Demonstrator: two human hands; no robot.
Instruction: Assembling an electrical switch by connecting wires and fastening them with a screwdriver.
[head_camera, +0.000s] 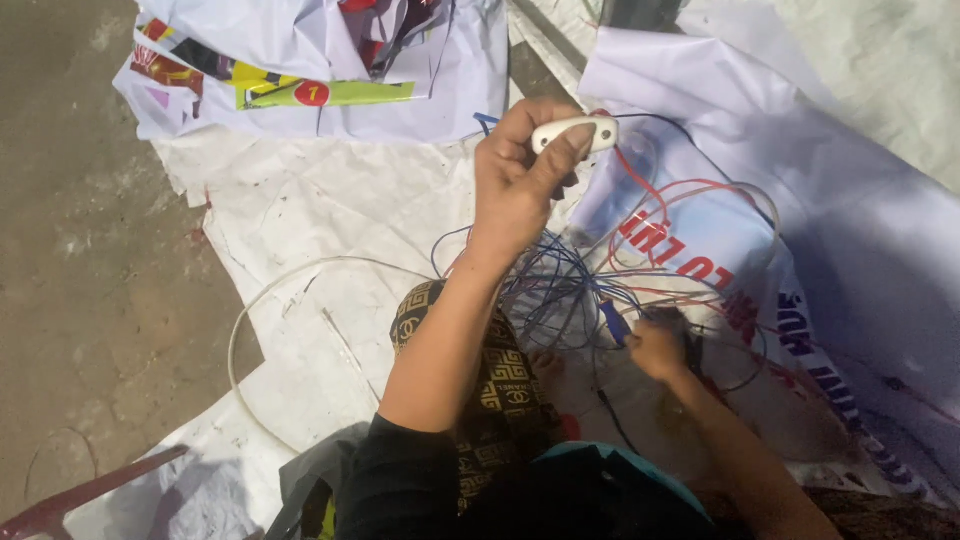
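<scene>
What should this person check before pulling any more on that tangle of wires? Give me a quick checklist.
1. Left hand grips the small white plastic piece firmly: ok.
2. Right hand has hold of the tangle of thin wires: ok.
3. Blue and red strands separated: not ok, they cross each other.
4. White cable lying loose on the printed sheet, clear of the tangle: cannot tell.
5. Bare foot clear of the wires: not ok.

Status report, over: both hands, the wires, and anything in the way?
Left hand raised, gripping white plastic piece. Right hand low, holding blue-handled tool in tangled wires. White banner sheet underneath.
</scene>
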